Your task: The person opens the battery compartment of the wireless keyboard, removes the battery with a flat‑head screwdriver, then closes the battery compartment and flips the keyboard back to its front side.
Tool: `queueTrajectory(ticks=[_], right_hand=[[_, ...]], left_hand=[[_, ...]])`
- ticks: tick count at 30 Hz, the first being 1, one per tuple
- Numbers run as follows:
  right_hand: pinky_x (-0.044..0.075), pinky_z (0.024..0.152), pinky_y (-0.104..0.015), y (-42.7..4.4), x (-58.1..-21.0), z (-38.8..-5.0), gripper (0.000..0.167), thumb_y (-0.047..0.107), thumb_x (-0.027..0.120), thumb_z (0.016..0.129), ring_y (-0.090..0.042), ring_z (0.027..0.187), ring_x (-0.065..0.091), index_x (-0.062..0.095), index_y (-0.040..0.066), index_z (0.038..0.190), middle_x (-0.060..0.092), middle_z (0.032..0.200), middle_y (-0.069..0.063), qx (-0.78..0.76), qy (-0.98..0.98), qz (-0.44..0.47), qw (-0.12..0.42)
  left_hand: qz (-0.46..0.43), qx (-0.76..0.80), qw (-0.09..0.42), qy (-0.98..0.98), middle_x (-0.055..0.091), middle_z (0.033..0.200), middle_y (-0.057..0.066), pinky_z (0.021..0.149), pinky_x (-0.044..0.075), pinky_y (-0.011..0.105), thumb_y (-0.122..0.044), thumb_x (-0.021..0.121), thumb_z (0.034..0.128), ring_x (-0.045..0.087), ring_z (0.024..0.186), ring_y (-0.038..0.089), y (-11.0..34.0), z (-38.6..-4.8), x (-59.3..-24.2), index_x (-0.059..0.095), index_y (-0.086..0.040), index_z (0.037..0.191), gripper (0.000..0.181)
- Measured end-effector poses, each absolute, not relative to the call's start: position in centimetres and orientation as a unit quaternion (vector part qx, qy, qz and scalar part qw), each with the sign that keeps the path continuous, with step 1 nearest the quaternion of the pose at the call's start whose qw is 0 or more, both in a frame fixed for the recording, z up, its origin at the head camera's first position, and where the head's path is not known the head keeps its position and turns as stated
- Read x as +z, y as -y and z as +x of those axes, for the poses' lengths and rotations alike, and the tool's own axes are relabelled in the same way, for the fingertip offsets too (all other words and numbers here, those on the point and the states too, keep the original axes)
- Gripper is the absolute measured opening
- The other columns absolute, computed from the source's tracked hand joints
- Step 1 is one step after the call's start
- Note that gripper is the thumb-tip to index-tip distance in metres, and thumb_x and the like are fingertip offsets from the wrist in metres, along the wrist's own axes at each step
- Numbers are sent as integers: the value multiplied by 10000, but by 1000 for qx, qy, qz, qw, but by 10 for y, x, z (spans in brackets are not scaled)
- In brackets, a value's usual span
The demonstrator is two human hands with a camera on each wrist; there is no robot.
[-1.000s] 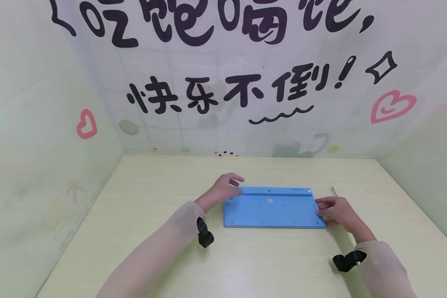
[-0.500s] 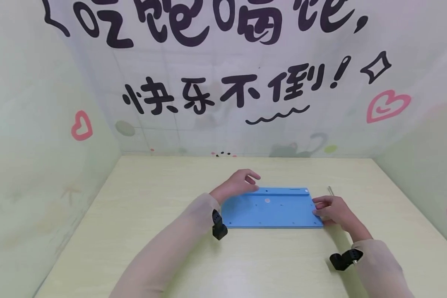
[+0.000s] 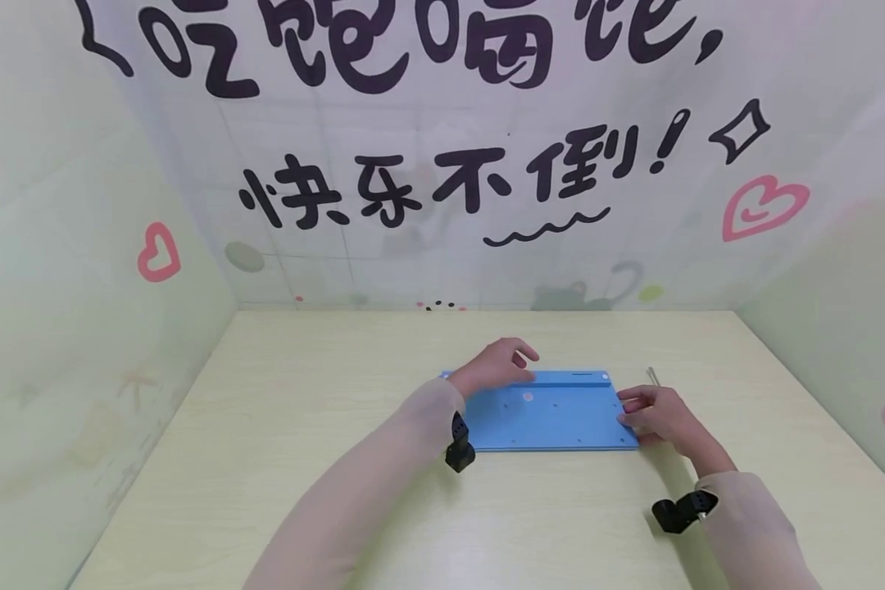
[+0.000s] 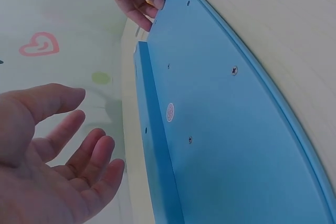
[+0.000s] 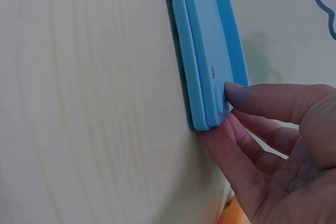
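On the pale tabletop (image 3: 339, 352), one blue panel (image 3: 560, 424) is lying screw side up. Two hands are showing: the right hand (image 3: 660, 414) is pinching the panel's right end between thumb and fingers, as before; the left hand (image 3: 496, 365), fingers spread and loosely curved, is hovering by the one raised ridge (image 3: 578, 378), farther right than a second ago. Two wrist cameras (image 3: 460, 444) and one slim metal rod (image 3: 653, 377) are also showing.
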State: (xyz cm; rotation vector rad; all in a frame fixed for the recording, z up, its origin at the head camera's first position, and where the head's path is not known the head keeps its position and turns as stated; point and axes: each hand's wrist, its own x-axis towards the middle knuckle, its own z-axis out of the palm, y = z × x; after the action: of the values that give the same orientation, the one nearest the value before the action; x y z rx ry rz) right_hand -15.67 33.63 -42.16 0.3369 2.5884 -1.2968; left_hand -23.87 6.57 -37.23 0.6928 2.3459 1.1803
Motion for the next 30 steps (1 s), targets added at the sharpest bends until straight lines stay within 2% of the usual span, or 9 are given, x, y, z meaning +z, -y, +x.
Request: queueTrajectory(ticks=[15, 22, 30], right_hand=[[531, 635, -353, -340, -427, -156, 458, 61, 655, 824, -193, 768, 555, 484, -101, 1216, 566, 976, -150, -450, -879, 114, 110], [529, 624, -354, -337, -423, -156, 450, 57, 650, 823, -188, 773, 556, 487, -105, 1210, 567, 986, -162, -451, -879, 110, 111], [530, 630, -356, -335, -421, -154, 447, 52, 641, 830, -193, 782, 552, 482, -103, 1218, 560, 997, -165, -452, -878, 112, 112]], left_hand=[[272, 386, 184, -862, 540, 1165, 99, 822, 427, 253, -101, 605, 878, 490, 1022, 169, -94, -232, -380, 587, -59, 1163, 288], [247, 368, 141, -885, 489, 1066, 36, 763, 433, 250, -132, 594, 891, 459, 930, 134, -109, -225, -391, 614, -113, 1122, 232], [240, 327, 86, -910, 497, 989, -15, 793, 420, 281, -185, 609, 883, 441, 914, 130, -121, -220, -397, 643, -170, 1081, 201]])
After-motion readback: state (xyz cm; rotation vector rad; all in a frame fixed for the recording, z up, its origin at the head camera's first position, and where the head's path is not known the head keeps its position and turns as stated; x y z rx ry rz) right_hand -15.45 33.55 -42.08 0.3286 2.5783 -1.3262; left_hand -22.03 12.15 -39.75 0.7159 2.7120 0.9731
